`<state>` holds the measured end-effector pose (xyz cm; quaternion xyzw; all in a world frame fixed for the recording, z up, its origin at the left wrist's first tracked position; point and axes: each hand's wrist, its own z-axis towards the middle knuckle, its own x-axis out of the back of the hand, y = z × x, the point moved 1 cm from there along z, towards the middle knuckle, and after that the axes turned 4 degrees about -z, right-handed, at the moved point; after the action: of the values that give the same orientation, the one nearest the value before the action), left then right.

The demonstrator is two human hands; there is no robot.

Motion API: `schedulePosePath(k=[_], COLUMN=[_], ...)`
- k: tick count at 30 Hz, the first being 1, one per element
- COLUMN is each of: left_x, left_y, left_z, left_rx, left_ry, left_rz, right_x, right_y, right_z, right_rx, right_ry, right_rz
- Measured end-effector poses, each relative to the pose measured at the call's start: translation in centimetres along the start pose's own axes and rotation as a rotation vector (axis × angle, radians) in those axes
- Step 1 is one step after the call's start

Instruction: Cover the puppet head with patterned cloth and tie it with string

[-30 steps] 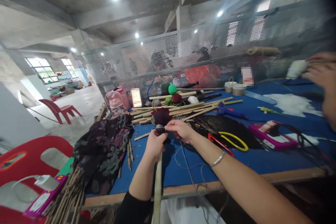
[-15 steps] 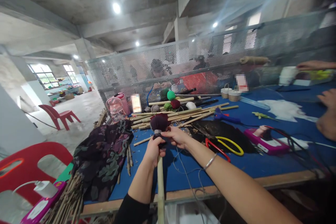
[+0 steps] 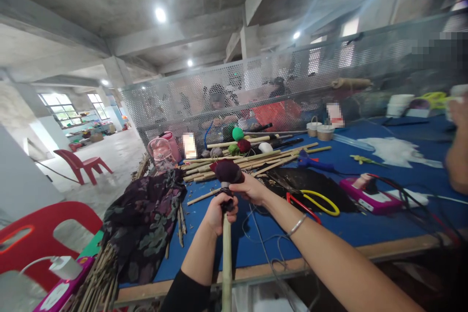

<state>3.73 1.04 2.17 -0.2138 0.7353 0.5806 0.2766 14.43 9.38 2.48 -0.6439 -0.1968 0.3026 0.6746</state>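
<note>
My left hand (image 3: 220,213) is wrapped round the top of a pale wooden stick (image 3: 227,258), which runs down past the table's front edge. A dark maroon cloth-covered ball (image 3: 228,171) sits on the stick's upper end, with a grey band and dark wrapping under it. At that neck, just below the ball, my right hand (image 3: 253,189) has its fingers closed; what they pinch is too small to make out. Thin grey cord (image 3: 261,234) hangs in loose loops below my right hand. Dark patterned cloth (image 3: 146,224) lies to the left of my hands.
Behind my hands lie bamboo sticks (image 3: 248,161) and several coloured balls. Yellow-and-red-handled shears (image 3: 320,202), a blue glue gun (image 3: 316,162) and a magenta power strip (image 3: 369,200) lie rightward. A co-worker's arm (image 3: 458,156) is at the far right. A perforated metal screen (image 3: 256,92) stands behind.
The ball and both my hands have shifted slightly right, and the ball leans more to the right. At the far right, the co-worker's hand has left the white cups.
</note>
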Motion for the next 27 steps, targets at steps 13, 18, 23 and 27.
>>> schedulePosePath(k=[13, 18, 23, 27], left_x=[0.1, 0.0, -0.5, -1.0], left_y=[-0.4, 0.1, 2.5, 1.9], left_z=[0.2, -0.3, -0.8, -0.5], left_rx=[-0.1, -0.347, -0.554, -0.468], left_ry=[0.121, 0.328, 0.598, 0.571], left_rz=[0.189, 0.399, 0.584, 0.694], right_x=[0.0, -0.2, -0.4, -0.4], right_y=[-0.3, -0.5, -0.6, -0.3], right_z=[-0.2, -0.3, -0.2, 0.1], right_rx=[-0.03, -0.028, 0.003, 0.071], right_ry=[0.029, 0.067, 0.099, 0.127], right_rz=[-0.03, -0.028, -0.034, -0.025])
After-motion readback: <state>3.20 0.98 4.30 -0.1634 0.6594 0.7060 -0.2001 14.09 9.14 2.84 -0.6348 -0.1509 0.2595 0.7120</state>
